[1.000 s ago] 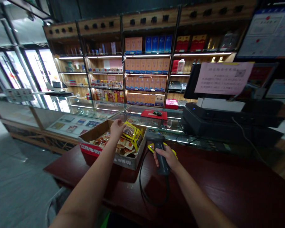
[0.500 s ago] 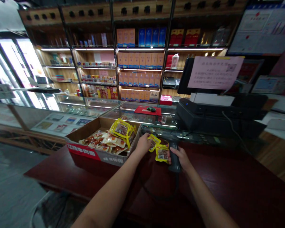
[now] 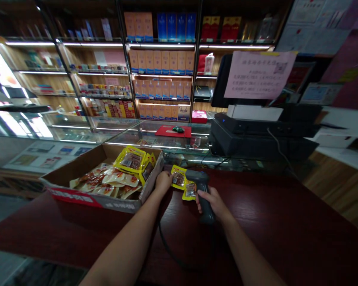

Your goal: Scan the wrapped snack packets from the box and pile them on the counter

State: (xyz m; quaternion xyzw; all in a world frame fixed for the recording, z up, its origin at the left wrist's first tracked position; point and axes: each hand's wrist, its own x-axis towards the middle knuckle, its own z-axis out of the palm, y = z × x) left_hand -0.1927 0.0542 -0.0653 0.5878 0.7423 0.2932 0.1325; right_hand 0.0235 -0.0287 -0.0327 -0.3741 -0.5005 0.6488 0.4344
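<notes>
My right hand [image 3: 212, 202] is wrapped round the handle of a dark grey barcode scanner [image 3: 207, 204]. The scanner's head points left, just over two yellow snack packets. My left hand [image 3: 164, 182] has its fingers closed at the left edge of one yellow snack packet [image 3: 178, 177]; the fingertips are partly hidden. The other yellow packet [image 3: 189, 190] lies close to the scanner's handle, its right side covered. Left of my left hand stands an open cardboard box [image 3: 150, 190] with several cream-coloured packets [image 3: 107, 182] and several yellow packets [image 3: 130, 161] inside.
A dark red-brown table [image 3: 256, 222] bears the box, with the scanner's cable [image 3: 167, 244] curving across it. Behind are a glass counter with a mouse [image 3: 178, 129] on a red mat, a monitor with a pink notice [image 3: 259, 75], and shelves of boxed goods.
My view has turned down and to the right, so things sit further left. The scanner's head now shows clearly over the packets. My left hand stays by the yellow packet.
</notes>
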